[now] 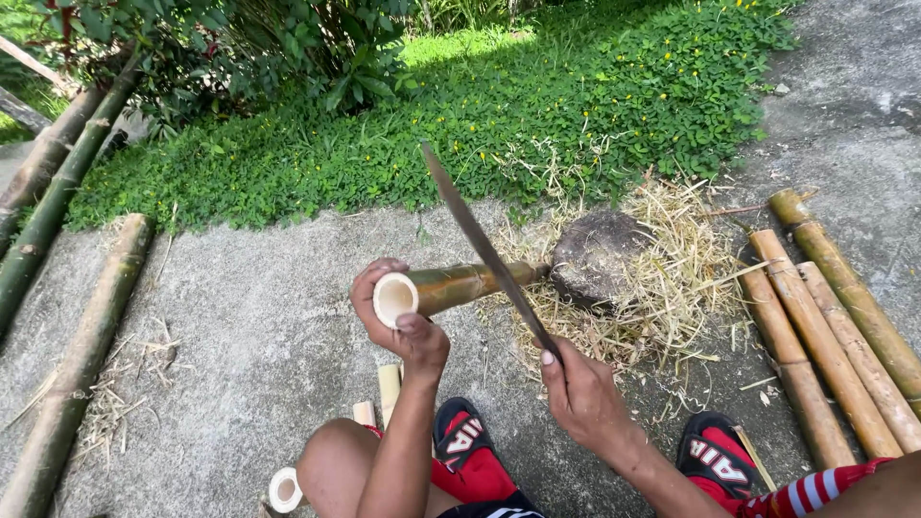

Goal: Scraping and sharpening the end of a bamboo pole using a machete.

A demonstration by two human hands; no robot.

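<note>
My left hand [395,318] grips the cut open end of a short bamboo section [460,283], holding it nearly level with its far end resting against a round dark wooden block [597,257]. In my right hand [579,388] is the handle of a long machete [477,240]; its blade slants up and to the left, crossing over the bamboo near its middle. I cannot tell whether the blade touches the bamboo. Both hands are above my knees and my red and black sandals [467,451].
Dry shavings [672,278] lie heaped around the block. Several cut bamboo lengths [825,336] lie side by side at right. Long bamboo poles [82,355] lie at left. Small cut pieces [388,386] and a ring [284,489] sit near my leg. Green plants border the concrete at the back.
</note>
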